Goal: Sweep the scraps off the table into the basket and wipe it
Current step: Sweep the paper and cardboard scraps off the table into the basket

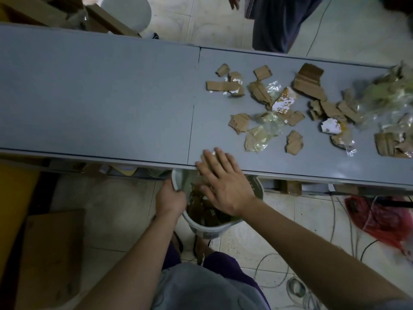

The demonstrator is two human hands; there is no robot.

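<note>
Torn brown cardboard and crinkled clear plastic scraps (pixel 290 108) litter the right half of a smooth grey table (pixel 100 97). A left hand (pixel 169 198) grips the round white basket (pixel 207 229) (already part-filled) below the edge; the right hand (pixel 223 186), fingers spread flat, crosses above it.

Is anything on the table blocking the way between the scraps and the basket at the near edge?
Nothing visible does. The scraps lie on bare table, and the basket is held below the near edge by the left hand. Only the open right hand is over that edge.
</note>
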